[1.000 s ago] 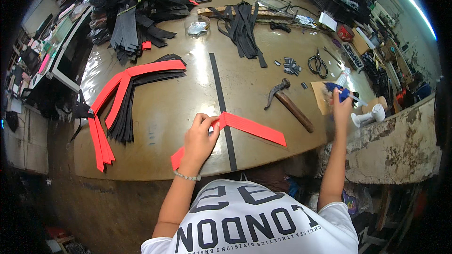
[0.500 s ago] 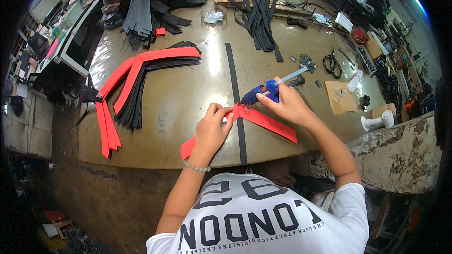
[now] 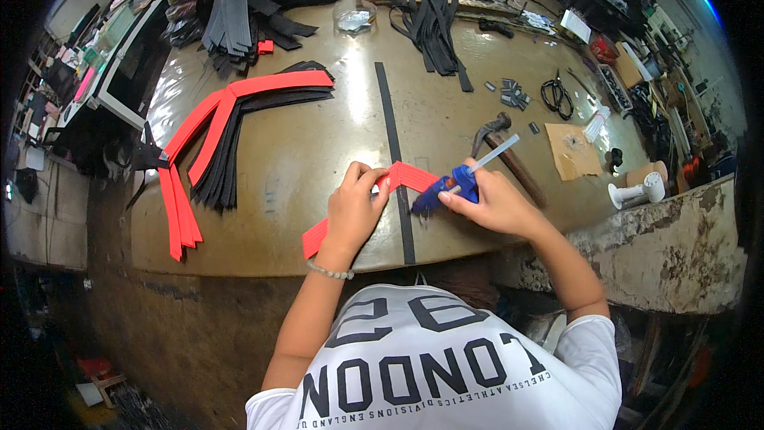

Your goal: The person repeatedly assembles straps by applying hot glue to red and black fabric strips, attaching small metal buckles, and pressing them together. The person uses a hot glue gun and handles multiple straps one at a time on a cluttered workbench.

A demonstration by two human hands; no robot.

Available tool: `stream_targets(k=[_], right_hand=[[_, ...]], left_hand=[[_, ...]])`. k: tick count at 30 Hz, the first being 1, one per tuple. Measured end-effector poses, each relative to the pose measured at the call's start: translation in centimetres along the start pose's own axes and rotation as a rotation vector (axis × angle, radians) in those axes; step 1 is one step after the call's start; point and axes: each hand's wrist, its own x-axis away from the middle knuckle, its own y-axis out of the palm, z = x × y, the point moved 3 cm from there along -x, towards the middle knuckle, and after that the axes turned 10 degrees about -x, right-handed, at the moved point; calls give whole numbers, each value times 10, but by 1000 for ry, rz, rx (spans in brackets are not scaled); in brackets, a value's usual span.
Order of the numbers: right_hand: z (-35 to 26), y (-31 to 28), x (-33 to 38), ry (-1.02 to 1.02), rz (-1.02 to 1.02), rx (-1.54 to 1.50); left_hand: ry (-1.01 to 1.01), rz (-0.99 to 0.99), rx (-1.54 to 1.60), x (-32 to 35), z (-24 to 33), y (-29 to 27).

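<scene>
Room separates left hand (image 3: pixel 356 205) from strip bundle (image 3: pixel 215 134); hammer (image 3: pixel 516 166) crowds right hand (image 3: pixel 497 205).

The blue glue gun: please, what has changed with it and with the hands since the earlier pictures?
The right hand brought the blue glue gun leftward from beside the brown sheet to the bend of the red strip; then its nozzle moved toward the near table edge, off the bend. The left hand keeps holding the red strip; the black strip lies as before.
</scene>
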Motion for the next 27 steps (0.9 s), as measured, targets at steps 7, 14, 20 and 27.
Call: stream_targets(k=[7, 14, 20, 27], right_hand=[[111, -99, 58, 42, 1279, -76], [140, -112, 141, 827, 884, 453], [93, 44, 162, 317, -764, -205], [107, 95, 224, 222, -687, -69]], left_hand=[[80, 74, 10, -2, 6, -5], [93, 273, 175, 16, 12, -34], [-341, -712, 658, 132, -32, -79], [-600, -586, 492, 155, -50, 2]])
